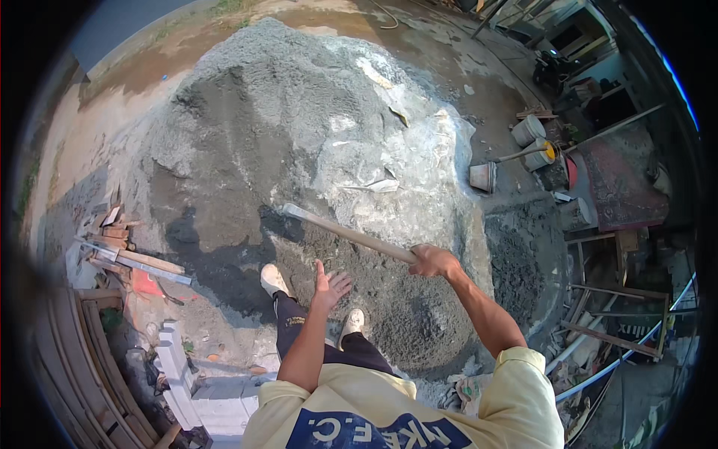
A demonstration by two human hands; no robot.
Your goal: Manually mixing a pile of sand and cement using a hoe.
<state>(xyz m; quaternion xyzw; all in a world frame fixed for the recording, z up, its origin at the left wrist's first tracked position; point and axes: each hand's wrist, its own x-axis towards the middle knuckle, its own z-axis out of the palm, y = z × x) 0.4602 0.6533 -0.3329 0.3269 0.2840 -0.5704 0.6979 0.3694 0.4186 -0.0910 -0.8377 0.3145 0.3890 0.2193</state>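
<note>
My right hand (431, 260) is closed around the near end of a long wooden handle (353, 233). The handle slants away to the left, towards a grey sand pile (241, 123). A pale metal socket (291, 210) caps its far end; the blade of this long-handled tool, a hoe or shovel, cannot be made out against the sand. Below the handle, my left hand (332, 287) holds nothing, its thumb and fingers spread. A mound of dark, damp mix (429, 320) lies to the right of my shoes, beneath my right forearm.
White sacking (392, 174) covers part of the pile. Buckets (483, 177) stand at right, near another dark mix heap (510, 252). Wooden frames (617, 322) and a pipe (606, 359) crowd the lower right. Scrap wood (115, 241), white blocks (224, 404) and stacked boards (90, 365) lie left.
</note>
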